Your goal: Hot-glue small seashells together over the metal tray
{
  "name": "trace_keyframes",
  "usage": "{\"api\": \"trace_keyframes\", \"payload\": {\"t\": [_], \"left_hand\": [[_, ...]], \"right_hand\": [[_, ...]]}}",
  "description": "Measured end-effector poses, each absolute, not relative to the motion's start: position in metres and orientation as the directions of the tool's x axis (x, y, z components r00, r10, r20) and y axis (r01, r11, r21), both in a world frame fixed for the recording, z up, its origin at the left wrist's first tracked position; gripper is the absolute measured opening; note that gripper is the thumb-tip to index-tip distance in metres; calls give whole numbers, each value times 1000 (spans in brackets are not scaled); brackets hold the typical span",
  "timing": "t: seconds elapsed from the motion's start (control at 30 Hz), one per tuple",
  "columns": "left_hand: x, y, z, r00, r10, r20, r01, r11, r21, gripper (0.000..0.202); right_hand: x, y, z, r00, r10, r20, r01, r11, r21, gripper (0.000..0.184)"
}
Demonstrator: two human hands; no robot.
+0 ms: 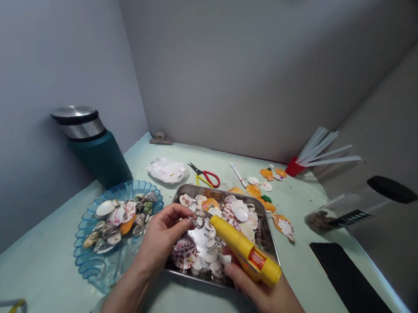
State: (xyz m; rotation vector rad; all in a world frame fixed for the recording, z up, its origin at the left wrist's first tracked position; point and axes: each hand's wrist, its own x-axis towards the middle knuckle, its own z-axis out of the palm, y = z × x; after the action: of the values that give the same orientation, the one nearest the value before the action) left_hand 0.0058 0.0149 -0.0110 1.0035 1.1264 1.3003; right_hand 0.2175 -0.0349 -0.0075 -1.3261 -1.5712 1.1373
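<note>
My left hand [160, 239] is closed in a pinch on a small grey shell [194, 221], held over a metal tray [268, 237] of several seashells. My right hand [257, 288] grips a yellow glue gun [243, 249] with an orange trigger. The gun's nozzle points up and left and touches or nearly touches the pinched shell. A large speckled purple scallop shell [185, 252] lies in the tray just under my left hand.
A blue shell-shaped dish [94, 267] of shells sits at left, with a teal steel-lidded bottle [95, 148] behind it. Red-handled scissors [207, 177], a white packet [167, 170], orange shell pieces [263, 198], glue sticks in a red holder [296, 167], a jar [352, 209] and a black phone [350, 285] surround the tray.
</note>
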Motion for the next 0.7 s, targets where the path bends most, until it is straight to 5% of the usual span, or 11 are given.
{"api": "trace_keyframes", "payload": {"t": [0.23,0.5,0.7], "left_hand": [[8,14,-9,-114,992,-49,-226,22,974,12],[8,14,-9,-140,990,5,-209,-35,977,9],[9,12,-7,-140,990,-15,-184,-11,983,11]], "right_hand": [[228,-35,-24,-218,975,48,555,164,-816,34],[208,-37,-4,-140,971,192,442,234,-866,15],[207,-38,-6,-139,975,171,424,214,-880,14]]}}
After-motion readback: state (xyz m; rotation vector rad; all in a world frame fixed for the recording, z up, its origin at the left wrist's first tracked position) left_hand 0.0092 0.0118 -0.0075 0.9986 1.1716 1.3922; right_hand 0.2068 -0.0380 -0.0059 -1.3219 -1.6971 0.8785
